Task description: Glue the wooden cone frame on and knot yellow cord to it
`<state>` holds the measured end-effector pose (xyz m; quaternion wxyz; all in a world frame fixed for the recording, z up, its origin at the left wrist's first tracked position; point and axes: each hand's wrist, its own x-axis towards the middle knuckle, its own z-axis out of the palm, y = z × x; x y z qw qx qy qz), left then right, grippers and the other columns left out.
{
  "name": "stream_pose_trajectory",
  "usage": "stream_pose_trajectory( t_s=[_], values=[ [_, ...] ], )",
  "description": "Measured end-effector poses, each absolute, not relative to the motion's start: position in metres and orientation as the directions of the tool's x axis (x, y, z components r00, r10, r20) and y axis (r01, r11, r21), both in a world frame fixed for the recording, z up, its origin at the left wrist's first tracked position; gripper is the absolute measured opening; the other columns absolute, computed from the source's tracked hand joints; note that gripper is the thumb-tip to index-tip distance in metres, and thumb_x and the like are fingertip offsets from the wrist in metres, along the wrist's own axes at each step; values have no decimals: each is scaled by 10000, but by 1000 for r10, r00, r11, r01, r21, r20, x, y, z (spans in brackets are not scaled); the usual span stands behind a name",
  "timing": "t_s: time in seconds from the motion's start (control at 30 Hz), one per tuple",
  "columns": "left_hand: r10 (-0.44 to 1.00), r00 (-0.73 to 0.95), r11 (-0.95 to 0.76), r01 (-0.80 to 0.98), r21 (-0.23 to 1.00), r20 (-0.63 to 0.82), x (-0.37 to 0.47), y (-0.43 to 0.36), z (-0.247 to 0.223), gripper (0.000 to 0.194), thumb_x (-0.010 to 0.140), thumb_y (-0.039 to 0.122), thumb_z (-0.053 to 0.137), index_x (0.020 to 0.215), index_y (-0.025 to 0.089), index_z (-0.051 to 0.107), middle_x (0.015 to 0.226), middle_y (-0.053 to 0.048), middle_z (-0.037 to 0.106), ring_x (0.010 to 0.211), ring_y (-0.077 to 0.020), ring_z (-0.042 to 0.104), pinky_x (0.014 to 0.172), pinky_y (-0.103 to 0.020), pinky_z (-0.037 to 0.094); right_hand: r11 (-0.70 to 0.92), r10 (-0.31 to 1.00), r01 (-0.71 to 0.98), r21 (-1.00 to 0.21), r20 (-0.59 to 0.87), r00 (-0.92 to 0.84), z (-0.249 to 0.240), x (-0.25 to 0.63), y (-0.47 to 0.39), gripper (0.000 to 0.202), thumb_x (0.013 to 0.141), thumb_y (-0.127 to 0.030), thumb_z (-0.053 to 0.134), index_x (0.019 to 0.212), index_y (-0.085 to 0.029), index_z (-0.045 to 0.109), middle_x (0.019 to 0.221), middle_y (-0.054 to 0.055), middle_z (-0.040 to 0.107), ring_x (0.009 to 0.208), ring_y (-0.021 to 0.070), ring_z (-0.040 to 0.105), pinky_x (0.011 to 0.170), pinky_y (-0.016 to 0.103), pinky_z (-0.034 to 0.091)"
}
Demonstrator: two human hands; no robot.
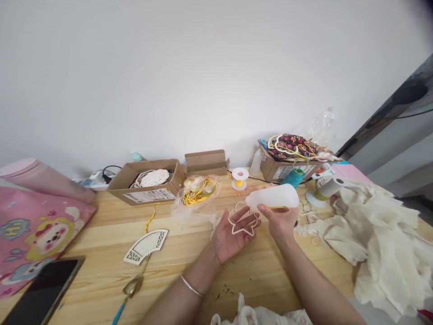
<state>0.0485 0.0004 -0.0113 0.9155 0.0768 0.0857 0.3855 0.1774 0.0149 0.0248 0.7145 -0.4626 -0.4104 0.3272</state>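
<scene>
My left hand (230, 237) is turned palm up near the middle of the table, its fingers curled round a thin pale flower-shaped frame (248, 232). In my right hand (280, 220) is a white plastic bottle (275, 196), tipped on its side with its narrow end pointing left, just above the frame. Whether the tip touches the frame cannot be made out. A fan-shaped white piece (149, 245) with a yellow cord lies to the left of my hands.
Behind stand a cardboard box (158, 195), a yellow thread spool (240, 179) and a fuller box (270, 169). Cream cloth (382, 243) is heaped right. A spoon (131, 286), phone (43, 291) and pink bag (40, 234) lie left. More cloth (260, 316) sits at the front edge.
</scene>
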Motion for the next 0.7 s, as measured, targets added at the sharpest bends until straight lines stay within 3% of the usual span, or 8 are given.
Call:
stream_pose_trajectory(
  t_s=[0.43, 0.7],
  values=[
    [743, 659, 667, -715, 209, -115, 46, 3, -9, 484, 740, 489, 419, 1036, 125, 536, 1073, -137, 547, 1040, -255, 471, 810, -305, 359, 391, 826, -34, -920, 335, 453, 23, 183, 18, 377, 493, -166, 718, 853, -142, 608, 779, 49, 671, 720, 198, 623, 689, 336, 510],
    [765, 630, 642, -735, 217, -131, 43, 4, -7, 480, 735, 494, 423, 1032, 134, 533, 1106, -137, 524, 1060, -259, 451, 804, -309, 365, 370, 833, -42, -928, 311, 457, 23, 183, 18, 410, 471, -193, 729, 857, -136, 603, 775, 58, 668, 709, 222, 621, 671, 367, 509]
  ],
)
